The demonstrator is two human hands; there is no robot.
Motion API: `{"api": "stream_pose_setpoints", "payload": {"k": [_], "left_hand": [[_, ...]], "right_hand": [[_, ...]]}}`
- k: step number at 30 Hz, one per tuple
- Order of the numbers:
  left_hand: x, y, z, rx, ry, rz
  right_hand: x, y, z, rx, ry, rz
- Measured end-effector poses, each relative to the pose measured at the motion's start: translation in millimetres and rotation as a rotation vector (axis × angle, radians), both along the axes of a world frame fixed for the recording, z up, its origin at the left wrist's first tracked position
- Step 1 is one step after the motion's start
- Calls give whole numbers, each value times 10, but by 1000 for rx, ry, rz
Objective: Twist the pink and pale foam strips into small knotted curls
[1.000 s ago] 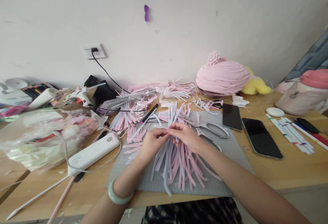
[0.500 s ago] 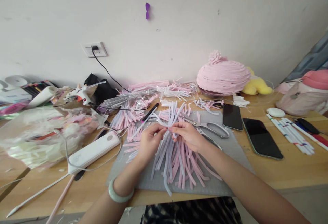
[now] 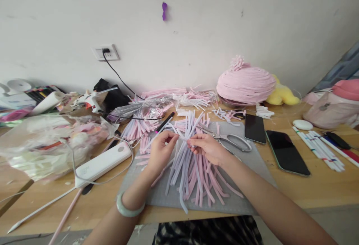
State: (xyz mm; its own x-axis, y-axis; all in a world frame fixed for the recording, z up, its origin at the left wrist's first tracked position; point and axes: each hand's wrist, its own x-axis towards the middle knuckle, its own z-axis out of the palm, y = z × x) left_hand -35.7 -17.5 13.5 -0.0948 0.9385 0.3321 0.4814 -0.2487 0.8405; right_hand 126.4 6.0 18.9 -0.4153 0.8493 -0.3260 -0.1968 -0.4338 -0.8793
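left hand (image 3: 160,150) and right hand (image 3: 206,147), fingertips pinched shut on one pale pipe cleaner (image 3: 183,138) stretched between them, hover above the strip pile (image 3: 193,174).

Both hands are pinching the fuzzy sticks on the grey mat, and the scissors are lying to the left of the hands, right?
Not quite. The head view shows the scissors lying right of the hands, on the grey mat. The left hand and right hand do pinch the fuzzy sticks.

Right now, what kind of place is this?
Probably a home craft desk: a heap of pink and lilac fuzzy pipe cleaners on a grey cutting mat, silver metal scissors, and a white hot-glue gun.
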Motion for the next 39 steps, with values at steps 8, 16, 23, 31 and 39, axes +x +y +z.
{"api": "stream_pose_setpoints", "payload": {"k": [8,16,23,31,39], "left_hand": [[-42,8,79,-6,-1,42],[-73,28,82,-19,-48,34],[-43,9,36,160,274,38],[36,-148,-62,636,1023,-154],[-55,-66,-9,698,1147,-320]], "right_hand": [[24,-10,72,-5,-31,18],[58,-21,104,93,-60,6],[91,56,48,158,-136,-22],[64,69,-15,96,-112,65],[123,106,-24,24,-48,132]]}}
